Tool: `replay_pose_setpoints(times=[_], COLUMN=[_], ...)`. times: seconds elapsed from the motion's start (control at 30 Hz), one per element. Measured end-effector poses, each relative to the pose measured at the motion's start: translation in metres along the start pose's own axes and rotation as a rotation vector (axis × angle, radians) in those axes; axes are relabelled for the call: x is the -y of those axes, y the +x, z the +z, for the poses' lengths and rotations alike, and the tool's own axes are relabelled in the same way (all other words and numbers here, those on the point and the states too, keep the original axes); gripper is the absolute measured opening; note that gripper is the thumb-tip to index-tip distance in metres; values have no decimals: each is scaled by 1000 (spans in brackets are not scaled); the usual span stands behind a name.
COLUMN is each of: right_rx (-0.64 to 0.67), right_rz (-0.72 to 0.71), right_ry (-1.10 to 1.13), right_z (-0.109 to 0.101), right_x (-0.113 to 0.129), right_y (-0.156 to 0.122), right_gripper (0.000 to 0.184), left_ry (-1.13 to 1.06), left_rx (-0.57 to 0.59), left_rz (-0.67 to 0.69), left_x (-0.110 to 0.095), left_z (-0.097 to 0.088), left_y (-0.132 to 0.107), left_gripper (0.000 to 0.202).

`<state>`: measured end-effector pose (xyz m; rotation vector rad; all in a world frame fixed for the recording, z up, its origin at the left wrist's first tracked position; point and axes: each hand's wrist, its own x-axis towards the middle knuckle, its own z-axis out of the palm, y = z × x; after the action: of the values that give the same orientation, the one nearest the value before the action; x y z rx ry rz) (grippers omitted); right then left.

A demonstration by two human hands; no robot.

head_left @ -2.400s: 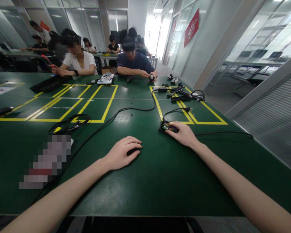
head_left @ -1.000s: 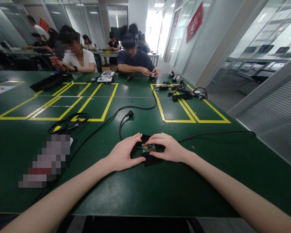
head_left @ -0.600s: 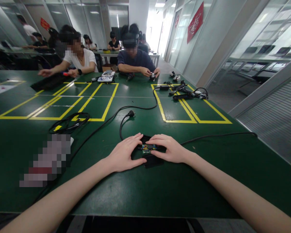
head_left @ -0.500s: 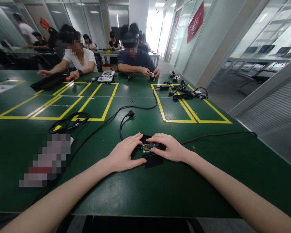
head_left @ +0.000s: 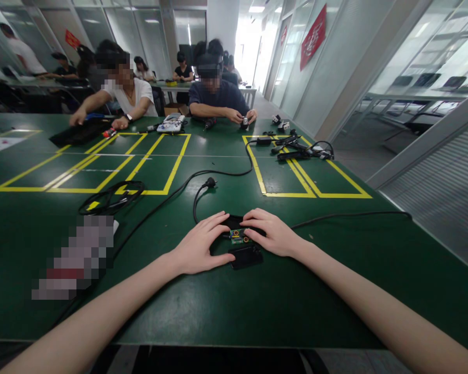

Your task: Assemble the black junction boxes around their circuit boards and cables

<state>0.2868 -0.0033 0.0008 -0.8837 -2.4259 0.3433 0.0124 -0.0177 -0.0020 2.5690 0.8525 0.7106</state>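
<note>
A small black power adapter lies opened on the green table, its circuit board (head_left: 237, 237) showing green with orange parts. My left hand (head_left: 197, 246) curls round its left end, fingers behind and thumb in front. My right hand (head_left: 275, 236) rests on its right end with the fingertips pressed on the board. A loose black cover (head_left: 245, 256) lies flat just in front of the board, between my thumbs. A short cord with a plug (head_left: 209, 182) loops away behind the adapter.
A thin black cable (head_left: 351, 214) runs off to the right. A coiled cable (head_left: 111, 196) and a blurred-out item (head_left: 76, 257) lie to my left. Yellow tape boxes mark the table; one holds a pile of adapters (head_left: 302, 148). Two people (head_left: 214, 96) work on the far side.
My right hand drew the adapter from the right to the middle and my left hand closed on it. Since then the black cover has come clear of the board, toward me.
</note>
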Motion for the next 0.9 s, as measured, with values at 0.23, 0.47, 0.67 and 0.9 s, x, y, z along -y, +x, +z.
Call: replay_pose_setpoints(times=[0.23, 0.47, 0.67, 0.9], right_rx=[15, 3, -4, 57], right_rz=[-17, 1, 37, -111], right_ry=[-17, -45, -57, -27], right_z=[-1, 0, -4, -4], right_x=[-1, -1, -4, 7], right_y=[-1, 0, -2, 0], right_gripper=[42, 34, 26, 61], left_ry=[32, -31, 61, 140], left_rx=[-78, -119, -86, -102], left_rz=[-50, -36, -67, -78], left_x=[-1, -3, -1, 5], left_z=[0, -1, 1, 4], left_y=[2, 2, 2, 2], left_gripper=[14, 22, 18, 18])
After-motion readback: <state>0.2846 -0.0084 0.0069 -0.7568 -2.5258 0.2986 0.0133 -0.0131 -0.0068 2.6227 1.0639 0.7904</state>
